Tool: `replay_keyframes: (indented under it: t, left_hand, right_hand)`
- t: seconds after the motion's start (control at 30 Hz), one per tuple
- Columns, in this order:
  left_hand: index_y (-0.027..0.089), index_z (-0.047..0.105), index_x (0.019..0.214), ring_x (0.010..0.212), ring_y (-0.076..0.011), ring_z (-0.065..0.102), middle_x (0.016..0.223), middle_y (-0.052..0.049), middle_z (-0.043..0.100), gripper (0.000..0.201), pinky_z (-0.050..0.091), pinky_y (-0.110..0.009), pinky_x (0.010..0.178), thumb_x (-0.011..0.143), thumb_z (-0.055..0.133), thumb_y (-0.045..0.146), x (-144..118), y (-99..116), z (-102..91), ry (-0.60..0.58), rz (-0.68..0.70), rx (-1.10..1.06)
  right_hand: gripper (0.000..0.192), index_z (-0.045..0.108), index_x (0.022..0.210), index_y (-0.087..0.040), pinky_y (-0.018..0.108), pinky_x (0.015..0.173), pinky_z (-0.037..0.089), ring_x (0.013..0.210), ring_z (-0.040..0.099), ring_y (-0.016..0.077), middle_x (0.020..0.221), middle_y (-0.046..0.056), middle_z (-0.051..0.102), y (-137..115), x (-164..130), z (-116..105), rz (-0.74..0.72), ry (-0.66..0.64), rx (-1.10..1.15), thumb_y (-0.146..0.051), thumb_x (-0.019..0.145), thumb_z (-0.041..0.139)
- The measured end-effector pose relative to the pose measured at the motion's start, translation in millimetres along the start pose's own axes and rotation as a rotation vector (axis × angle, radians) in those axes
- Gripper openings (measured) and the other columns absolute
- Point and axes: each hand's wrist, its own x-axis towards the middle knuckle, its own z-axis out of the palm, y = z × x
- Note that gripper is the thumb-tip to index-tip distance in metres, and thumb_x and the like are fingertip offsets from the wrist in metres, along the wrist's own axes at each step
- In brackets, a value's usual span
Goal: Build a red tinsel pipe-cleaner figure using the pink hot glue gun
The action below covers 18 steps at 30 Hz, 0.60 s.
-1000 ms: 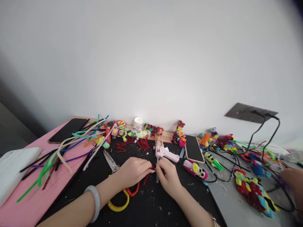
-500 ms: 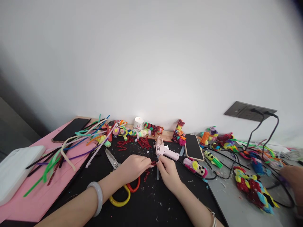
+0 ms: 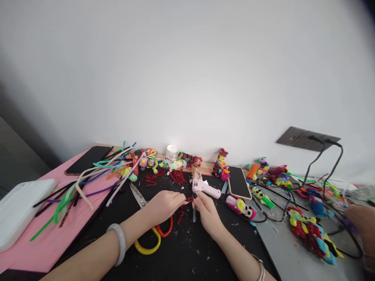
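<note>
Between my two hands runs a short piece of red tinsel pipe cleaner (image 3: 190,199), pinched at both ends. The fingers of my left hand (image 3: 167,207) close on its left end. My right hand (image 3: 207,210) grips the other end between thumb and fingers. A red tinsel strand (image 3: 181,214) hangs below my left fingertips. Just beyond my right hand lies a pale pink glue gun (image 3: 206,188), its nozzle end stained. Scissors with red and yellow handles (image 3: 148,249) lie partly under my left forearm. Cut red tinsel pieces (image 3: 178,176) are scattered behind my hands.
Colourful pipe cleaners (image 3: 88,183), a dark phone (image 3: 88,160) and a white case (image 3: 25,210) lie on pink board at left. At right are a second phone (image 3: 238,181), several fuzzy dolls (image 3: 312,234), black cables and another person's hand (image 3: 361,222). A paper cup (image 3: 171,153) stands behind.
My hands have drawn slightly apart, so more of the red pipe cleaner shows between them. My left hand has shifted a little to the left.
</note>
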Motion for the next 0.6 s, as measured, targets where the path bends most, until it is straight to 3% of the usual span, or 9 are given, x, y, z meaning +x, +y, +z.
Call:
replay_keyframes:
  t: [0.13,0.43,0.6]
  left_hand:
    - [0.014,0.056,0.079,0.061,-0.0153,0.058,0.067,-0.003,0.06,0.039,0.041,-0.025,0.057,0.099,0.025,0.027,0.8,-0.7,-1.6,0.005,0.014,-0.017]
    - [0.015,0.055,0.074,0.057,-0.0144,0.057,0.063,-0.002,0.058,0.038,0.04,-0.024,0.053,0.099,0.029,0.027,2.4,-4.1,-3.3,0.015,0.009,-0.054]
    - [0.016,0.059,0.088,0.069,-0.0151,0.061,0.077,-0.002,0.065,0.024,0.043,-0.023,0.064,0.095,0.04,0.026,2.0,-3.2,-4.7,-0.008,-0.128,-0.292]
  right_hand:
    - [0.032,0.042,0.066,-0.02,0.024,0.051,0.027,0.055,0.03,0.0115,0.06,-0.004,0.035,-0.4,2.1,-0.5,-0.011,-0.003,0.026,-0.035,0.093,0.036]
    - [0.031,0.04,0.064,-0.019,0.024,0.053,0.028,0.056,0.035,0.0113,0.06,-0.004,0.039,-7.8,3.8,-4.5,-0.098,-0.001,-0.284,-0.027,0.093,0.038]
    - [0.033,0.035,0.061,-0.02,0.024,0.051,0.026,0.054,0.034,0.0112,0.057,-0.004,0.037,-8.1,4.1,-3.6,-0.095,0.037,-0.363,-0.028,0.093,0.037]
